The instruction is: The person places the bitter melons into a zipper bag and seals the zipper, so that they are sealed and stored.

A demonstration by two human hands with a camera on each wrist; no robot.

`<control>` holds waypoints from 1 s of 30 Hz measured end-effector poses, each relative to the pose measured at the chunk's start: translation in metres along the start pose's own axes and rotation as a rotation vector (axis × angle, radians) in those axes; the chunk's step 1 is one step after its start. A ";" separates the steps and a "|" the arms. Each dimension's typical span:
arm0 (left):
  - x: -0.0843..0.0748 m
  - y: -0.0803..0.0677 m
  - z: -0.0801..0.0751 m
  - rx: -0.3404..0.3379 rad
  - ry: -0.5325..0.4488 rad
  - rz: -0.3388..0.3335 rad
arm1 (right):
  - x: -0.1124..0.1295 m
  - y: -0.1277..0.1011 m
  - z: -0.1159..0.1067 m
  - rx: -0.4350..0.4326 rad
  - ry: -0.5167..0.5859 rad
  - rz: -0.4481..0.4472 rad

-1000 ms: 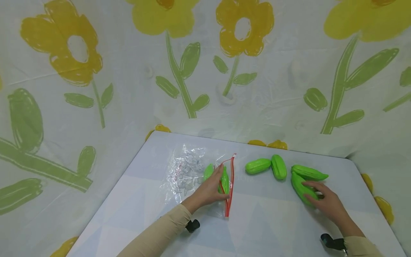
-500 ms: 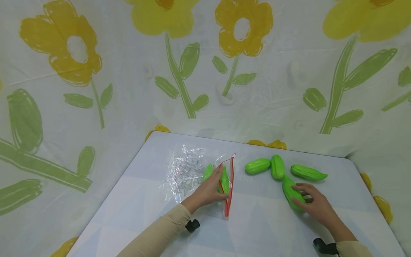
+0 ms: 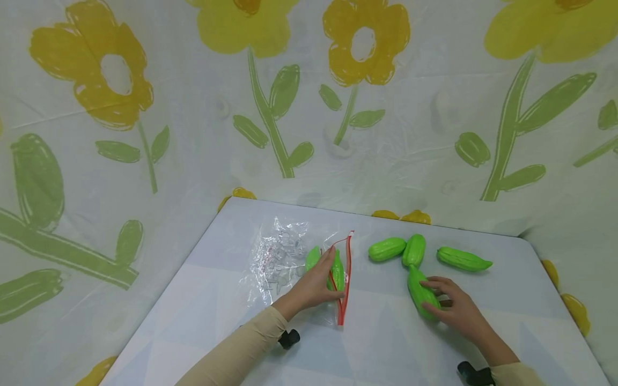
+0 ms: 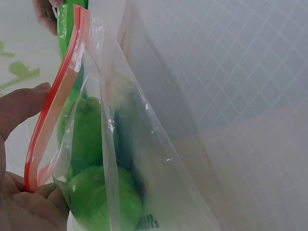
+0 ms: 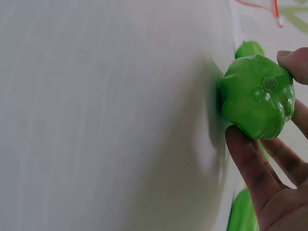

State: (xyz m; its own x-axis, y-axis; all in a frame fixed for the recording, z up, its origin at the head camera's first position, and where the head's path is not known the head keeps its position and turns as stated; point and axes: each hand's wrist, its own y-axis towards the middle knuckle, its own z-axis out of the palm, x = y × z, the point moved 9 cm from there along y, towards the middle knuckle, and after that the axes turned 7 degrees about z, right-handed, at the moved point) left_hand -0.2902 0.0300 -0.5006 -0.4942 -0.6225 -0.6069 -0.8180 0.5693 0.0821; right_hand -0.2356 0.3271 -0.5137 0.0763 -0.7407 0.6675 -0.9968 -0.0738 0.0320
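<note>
A clear zip bag (image 3: 280, 260) with a red zip edge lies on the table, holding several green ribbed gourd-like vegetables (image 4: 103, 195). My left hand (image 3: 316, 281) holds the bag at its mouth, thumb and fingers spread along the red edge (image 4: 57, 91). To the right, my right hand (image 3: 456, 308) grips another green gourd-like vegetable (image 3: 421, 295), thumb on one side and fingers on the other. In the right wrist view its blunt stem end (image 5: 257, 96) faces the camera. Its tip meets a shorter green vegetable (image 3: 414, 250) behind it; whether they touch is unclear.
Another green vegetable (image 3: 387, 249) lies left of the shorter one, and a long pointed one (image 3: 464, 259) lies to the right. The white table (image 3: 376, 348) ends at a flower-printed curtain (image 3: 415, 123) on the far side and left.
My right hand has moved left with the gourd-like vegetable, away from the long pointed one. The shorter vegetable behind has tilted slightly. My left hand and the bag stay put.
</note>
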 end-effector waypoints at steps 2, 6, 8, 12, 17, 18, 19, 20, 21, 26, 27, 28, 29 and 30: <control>0.000 0.000 0.000 0.002 -0.003 0.000 | 0.005 0.001 0.003 -0.007 0.004 -0.009; 0.001 0.000 0.001 -0.002 -0.003 0.000 | 0.014 0.003 0.010 -0.011 0.009 -0.024; 0.001 0.000 0.001 -0.002 0.000 -0.001 | 0.017 0.005 0.014 -0.009 0.016 -0.024; 0.001 0.000 0.001 -0.001 0.000 0.001 | 0.025 0.009 0.021 -0.002 0.028 -0.041; 0.001 0.000 0.001 0.001 0.001 0.003 | 0.036 0.016 0.030 0.005 0.034 -0.072; 0.001 0.000 0.001 0.002 0.000 0.002 | 0.038 0.017 0.031 0.007 0.034 -0.074; 0.001 0.001 0.001 0.004 -0.001 0.001 | 0.040 0.018 0.033 0.010 0.037 -0.077; 0.000 0.001 0.001 0.004 -0.001 0.000 | 0.042 0.019 0.034 0.012 0.039 -0.078; 0.000 0.001 0.001 0.005 0.000 0.000 | 0.043 0.021 0.035 0.012 0.041 -0.078; -0.001 0.000 0.001 0.001 -0.009 -0.003 | 0.050 0.025 0.041 0.007 0.036 -0.081; -0.001 0.000 0.001 0.001 -0.011 -0.006 | 0.051 0.026 0.041 0.006 0.031 -0.081; 0.000 0.000 0.001 0.001 -0.013 -0.007 | 0.052 0.027 0.042 0.007 0.027 -0.083; 0.000 0.000 0.001 0.003 -0.014 -0.010 | 0.054 0.027 0.043 0.007 0.028 -0.084; 0.000 0.000 0.001 0.003 -0.015 -0.012 | 0.054 0.028 0.044 0.007 0.028 -0.080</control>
State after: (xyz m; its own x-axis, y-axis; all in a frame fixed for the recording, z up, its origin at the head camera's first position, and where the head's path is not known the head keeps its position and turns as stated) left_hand -0.2901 0.0308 -0.5007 -0.4801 -0.6208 -0.6198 -0.8226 0.5639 0.0724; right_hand -0.2585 0.2552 -0.5093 0.1549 -0.7135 0.6833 -0.9873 -0.1371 0.0806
